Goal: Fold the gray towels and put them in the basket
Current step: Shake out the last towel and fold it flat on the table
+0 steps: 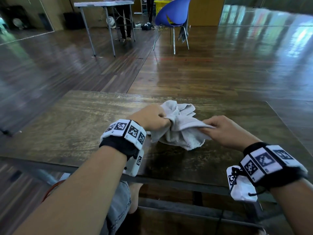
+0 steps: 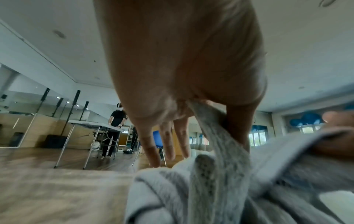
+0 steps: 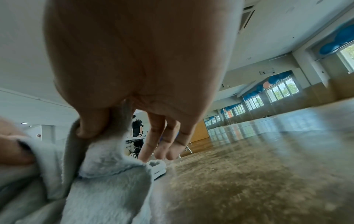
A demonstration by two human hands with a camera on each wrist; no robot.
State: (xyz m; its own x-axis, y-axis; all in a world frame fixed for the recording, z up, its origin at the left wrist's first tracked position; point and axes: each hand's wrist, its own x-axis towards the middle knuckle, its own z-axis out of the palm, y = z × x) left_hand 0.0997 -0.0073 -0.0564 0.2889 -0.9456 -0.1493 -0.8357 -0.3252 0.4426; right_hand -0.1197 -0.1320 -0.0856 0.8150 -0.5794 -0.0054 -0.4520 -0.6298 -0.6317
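Note:
A crumpled gray towel (image 1: 179,128) lies bunched in the middle of the dark wooden table (image 1: 67,126). My left hand (image 1: 152,117) pinches a stretch of its edge on the left side, with the strip of cloth (image 2: 220,136) running out between thumb and forefinger. My right hand (image 1: 221,128) pinches the same edge on the right, thumb pressed onto the cloth (image 3: 107,153). The edge is stretched between the two hands, slightly above the heap. The other fingers of both hands hang loose. No basket is in view.
Beyond the table is wooden floor. A blue chair (image 1: 174,14) with a gray cloth hanging from it stands at the back, beside a folding table (image 1: 103,4) where a person stands. A yellow crate (image 1: 160,4) sits behind the chair.

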